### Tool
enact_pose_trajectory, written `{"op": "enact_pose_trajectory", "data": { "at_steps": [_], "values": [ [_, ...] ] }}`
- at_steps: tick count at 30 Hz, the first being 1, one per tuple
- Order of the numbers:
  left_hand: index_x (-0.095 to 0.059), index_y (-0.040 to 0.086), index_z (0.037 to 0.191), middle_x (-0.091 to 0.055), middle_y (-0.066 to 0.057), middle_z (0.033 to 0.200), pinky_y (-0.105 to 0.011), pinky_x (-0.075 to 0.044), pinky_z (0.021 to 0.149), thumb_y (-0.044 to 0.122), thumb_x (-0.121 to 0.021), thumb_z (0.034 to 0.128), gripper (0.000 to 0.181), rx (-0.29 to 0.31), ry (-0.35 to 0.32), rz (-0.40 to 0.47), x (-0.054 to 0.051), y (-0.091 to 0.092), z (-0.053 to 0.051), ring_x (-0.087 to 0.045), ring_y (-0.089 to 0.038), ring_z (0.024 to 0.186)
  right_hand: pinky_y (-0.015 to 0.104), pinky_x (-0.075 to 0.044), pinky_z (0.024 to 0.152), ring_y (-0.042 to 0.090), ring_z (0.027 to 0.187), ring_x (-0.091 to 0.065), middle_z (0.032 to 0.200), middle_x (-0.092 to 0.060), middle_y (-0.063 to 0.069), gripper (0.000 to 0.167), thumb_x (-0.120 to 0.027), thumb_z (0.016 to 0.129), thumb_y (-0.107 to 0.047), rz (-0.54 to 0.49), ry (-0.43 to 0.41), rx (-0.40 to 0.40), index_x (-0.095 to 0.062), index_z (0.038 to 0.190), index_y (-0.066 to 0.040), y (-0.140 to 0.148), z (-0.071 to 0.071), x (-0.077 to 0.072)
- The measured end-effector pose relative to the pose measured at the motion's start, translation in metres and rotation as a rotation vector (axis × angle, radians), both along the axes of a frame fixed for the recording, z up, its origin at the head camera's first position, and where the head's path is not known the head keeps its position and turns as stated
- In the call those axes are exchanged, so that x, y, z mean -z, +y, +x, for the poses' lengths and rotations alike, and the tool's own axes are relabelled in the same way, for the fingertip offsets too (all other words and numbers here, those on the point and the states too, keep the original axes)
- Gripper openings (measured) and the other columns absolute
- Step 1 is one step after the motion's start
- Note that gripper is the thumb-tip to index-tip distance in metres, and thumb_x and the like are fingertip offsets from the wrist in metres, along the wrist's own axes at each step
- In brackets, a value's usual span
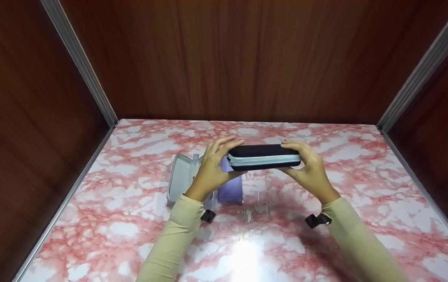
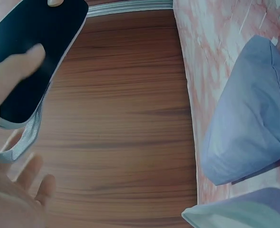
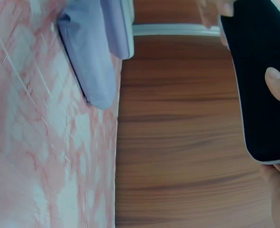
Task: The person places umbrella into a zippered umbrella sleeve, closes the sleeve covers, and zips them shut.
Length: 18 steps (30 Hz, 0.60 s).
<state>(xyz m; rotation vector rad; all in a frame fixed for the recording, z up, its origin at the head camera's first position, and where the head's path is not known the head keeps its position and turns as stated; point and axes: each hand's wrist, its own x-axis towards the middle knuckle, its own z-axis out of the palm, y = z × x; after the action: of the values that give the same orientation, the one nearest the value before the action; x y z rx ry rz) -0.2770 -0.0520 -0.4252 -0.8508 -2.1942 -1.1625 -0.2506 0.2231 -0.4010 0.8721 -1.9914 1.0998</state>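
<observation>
A dark zippered hard case (image 1: 264,150) with a pale zip band is held level above the table by both hands. At its left end, my left hand (image 1: 213,170) grips it, fingers over the top and thumb underneath. My right hand (image 1: 309,168) holds the right end in the same way. The left wrist view shows a thumb pressed on the case's dark face and a pale loop strap (image 2: 29,135) hanging from its end. Below the left hand lie a purple fabric pouch (image 1: 230,191) and an open light grey case (image 1: 181,178), partly hidden by that hand and forearm.
The red-and-white marbled table (image 1: 130,227) is bounded by dark wood-grain panels (image 1: 247,58) at the back and both sides. Metal strips (image 1: 79,58) run along the corners. Small black devices (image 1: 208,216) sit on both wrists.
</observation>
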Motion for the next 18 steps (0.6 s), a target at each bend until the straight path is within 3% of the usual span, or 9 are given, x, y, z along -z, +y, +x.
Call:
{"op": "enact_pose_trajectory", "data": {
  "at_steps": [6,14,18],
  "values": [
    [-0.062,0.026,0.134,-0.062,0.008,0.130,-0.034,-0.043,0.103,0.018,-0.089,0.0776,0.063,0.084,0.043,0.030,0.002,0.000,0.000,-0.055,-0.009,0.121,0.021,-0.042,0.098,0.018,0.116,-0.058,0.120,-0.063,0.024,0.061,-0.087,0.061,0.018,-0.013,-0.043,-0.037,-0.065,0.115,0.005,0.001,0.000,0.000],
    [-0.063,0.021,0.133,-0.063,0.005,0.129,-0.035,-0.049,0.096,0.018,-0.089,0.0765,0.062,0.191,0.059,0.134,-0.003,0.001,0.006,-0.060,-0.014,0.117,0.022,-0.042,0.095,0.020,0.109,-0.060,0.118,-0.065,0.020,0.060,-0.088,0.065,0.013,0.025,-0.097,-0.023,-0.063,0.118,0.005,-0.001,0.002,-0.002],
    [-0.064,0.016,0.131,-0.065,0.001,0.126,-0.036,-0.051,0.092,0.016,-0.091,0.0734,0.063,0.247,0.075,0.163,-0.008,0.003,0.009,-0.061,-0.017,0.113,0.024,-0.040,0.098,0.024,0.109,-0.060,0.117,-0.066,0.018,0.063,-0.090,0.063,0.011,0.044,-0.108,-0.003,-0.063,0.120,0.003,0.002,-0.007,0.007]
  ]
}}
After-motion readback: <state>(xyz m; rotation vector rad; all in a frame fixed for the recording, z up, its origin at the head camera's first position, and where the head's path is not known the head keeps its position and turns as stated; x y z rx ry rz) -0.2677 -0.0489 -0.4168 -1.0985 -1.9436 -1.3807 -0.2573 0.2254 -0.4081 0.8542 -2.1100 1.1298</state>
